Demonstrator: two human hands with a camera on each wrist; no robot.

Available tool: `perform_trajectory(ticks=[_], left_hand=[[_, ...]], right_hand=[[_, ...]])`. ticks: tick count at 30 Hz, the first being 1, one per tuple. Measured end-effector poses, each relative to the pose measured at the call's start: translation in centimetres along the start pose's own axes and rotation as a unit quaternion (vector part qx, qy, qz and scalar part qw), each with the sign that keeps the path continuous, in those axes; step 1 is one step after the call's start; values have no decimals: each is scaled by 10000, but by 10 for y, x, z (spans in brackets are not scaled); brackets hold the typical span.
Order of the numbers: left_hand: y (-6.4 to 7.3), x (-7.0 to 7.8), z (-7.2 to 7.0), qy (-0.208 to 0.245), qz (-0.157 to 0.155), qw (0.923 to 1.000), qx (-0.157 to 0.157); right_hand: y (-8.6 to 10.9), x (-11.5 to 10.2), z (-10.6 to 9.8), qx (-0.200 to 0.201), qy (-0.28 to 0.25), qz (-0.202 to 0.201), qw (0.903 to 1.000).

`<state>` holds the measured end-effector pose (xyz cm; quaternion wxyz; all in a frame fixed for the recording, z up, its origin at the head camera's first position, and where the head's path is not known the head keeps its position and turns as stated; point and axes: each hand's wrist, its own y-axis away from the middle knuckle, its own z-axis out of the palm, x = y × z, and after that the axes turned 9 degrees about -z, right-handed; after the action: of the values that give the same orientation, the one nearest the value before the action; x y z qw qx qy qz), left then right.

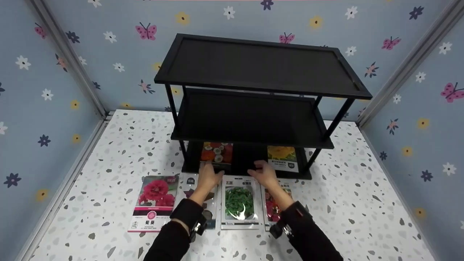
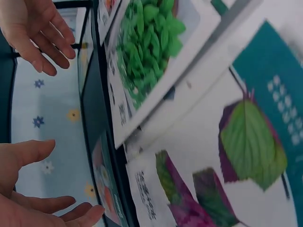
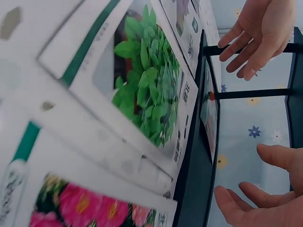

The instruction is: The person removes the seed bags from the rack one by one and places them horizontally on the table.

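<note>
My left hand point(image 1: 208, 177) is at the front edge of the rack's bottom shelf point(image 1: 248, 161), near a seed packet with orange and white flowers point(image 1: 222, 151). My right hand point(image 1: 266, 174) is beside the yellow-flower packet point(image 1: 282, 157) on that shelf. In both wrist views the fingers are loosely bent and apart, with nothing between them. Before the rack, on the speckled surface, lie the green-leaf packet point(image 1: 239, 203), the purple-leaf packet point(image 2: 253, 142), partly hidden by my left arm, and a pink-and-red-flower packet point(image 3: 90, 203), partly under my right arm.
A black three-tier rack point(image 1: 250, 119) stands at the back, its upper tiers overhanging the bottom shelf. To the left lies a magenta-flower packet point(image 1: 156, 203). Blue patterned walls point(image 1: 228, 18) enclose the back and both sides.
</note>
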<state>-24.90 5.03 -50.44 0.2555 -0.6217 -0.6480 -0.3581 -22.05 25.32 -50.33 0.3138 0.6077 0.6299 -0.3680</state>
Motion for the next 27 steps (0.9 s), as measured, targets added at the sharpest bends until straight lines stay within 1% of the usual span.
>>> perform_trajectory(ticks=[3,5,6,7,8,9,12,13,14,15,16,18,20,21,22,24,26,27], left_hand=[[-10,-6,-4,-48,-182,9998,81],[-16,-11,-5,-36,-209,9997,155],[-18,-13,-6,-32,-190,9996,219],[-21,-15,-6,-15,-164,9994,305],[-23,-17,-7,-9,-158,9991,386],[-25,-19,-7,25,-152,9988,455],[-31,-22,-8,42,-158,9979,620],[-32,-22,-8,51,-183,9978,634],[-33,-23,-8,66,-206,9978,630],[-34,-24,-8,104,-224,9977,630],[-35,-24,-8,140,-254,9976,633],[-36,-26,-8,306,-313,9973,586],[-42,-32,-4,519,-348,9964,580],[-47,-37,-1,610,-344,9958,591],[-54,-44,3,696,-346,9952,587],[-79,-70,22,705,-99,9926,987],[-103,-91,38,725,-154,9927,951],[-111,-97,43,730,-218,9931,895]], right_hand=[[-12,-3,12,5,-44,162,9999],[-20,-5,21,-5,-21,209,9998],[-23,-5,25,-1,-12,289,9996],[-25,-5,28,-6,-11,278,9996],[-33,9,36,36,5,253,9997],[-43,28,46,72,14,219,9997],[-72,83,72,200,-128,326,9992],[-80,99,80,268,-137,286,9991],[-87,107,86,281,-252,414,9984],[-86,99,86,248,-368,590,9973],[-81,83,83,224,-507,778,9954],[-68,45,75,159,-775,1021,9916],[-56,9,66,47,-1133,1287,9852],[-50,-6,63,52,-1237,1335,9833],[-45,-19,59,42,-1392,1368,9808],[-38,-35,55,50,-1639,1404,9764],[-37,-37,57,81,-1852,1424,9723],[-38,-35,58,80,-1986,1441,9694]])
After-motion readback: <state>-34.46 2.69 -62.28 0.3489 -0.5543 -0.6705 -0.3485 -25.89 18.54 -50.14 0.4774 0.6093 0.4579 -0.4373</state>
